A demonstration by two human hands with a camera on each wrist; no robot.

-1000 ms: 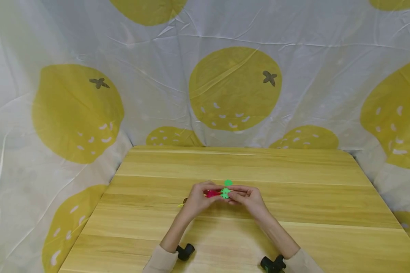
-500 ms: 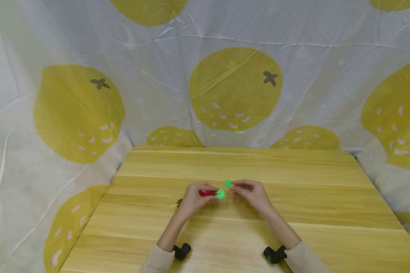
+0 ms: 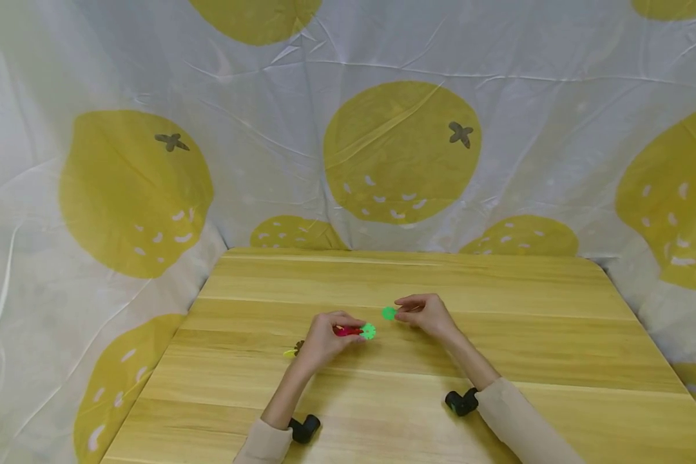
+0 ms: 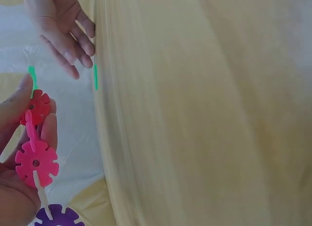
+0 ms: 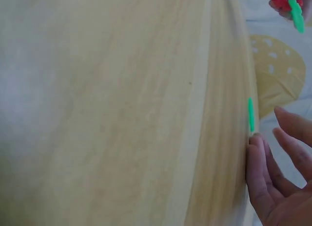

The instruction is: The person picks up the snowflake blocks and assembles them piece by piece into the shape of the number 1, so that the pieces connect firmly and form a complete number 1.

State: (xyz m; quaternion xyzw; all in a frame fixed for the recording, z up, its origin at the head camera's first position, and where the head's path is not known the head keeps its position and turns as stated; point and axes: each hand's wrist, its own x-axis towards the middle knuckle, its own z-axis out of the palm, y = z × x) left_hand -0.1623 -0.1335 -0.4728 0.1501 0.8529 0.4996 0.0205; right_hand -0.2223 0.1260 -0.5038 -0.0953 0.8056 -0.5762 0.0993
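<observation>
My left hand [image 3: 323,340] pinches a chain of interlocking snowflake discs between thumb and fingers. At its front end is a green disc [image 3: 370,333], slotted to a red disc [image 4: 42,107]. Behind come a pink disc [image 4: 47,163], a whitish one seen edge-on and a purple disc [image 4: 59,217]. A yellow disc [image 3: 289,353] shows at the tail, left of the hand. A loose green disc [image 3: 388,313] lies on the table. My right hand [image 3: 429,316] is beside it, fingertips right at its edge and thumb apart from the fingers in the right wrist view.
The wooden table [image 3: 499,335] spreads out on all sides of the hands. A white curtain [image 3: 267,142] with yellow fruit prints hangs behind it and at both sides. Black wrist cameras [image 3: 461,403] sit at both forearms.
The hands were together at the green end of the chain and have parted. My left hand has drawn the chain left; my right hand has let go and moved to the loose green disc.
</observation>
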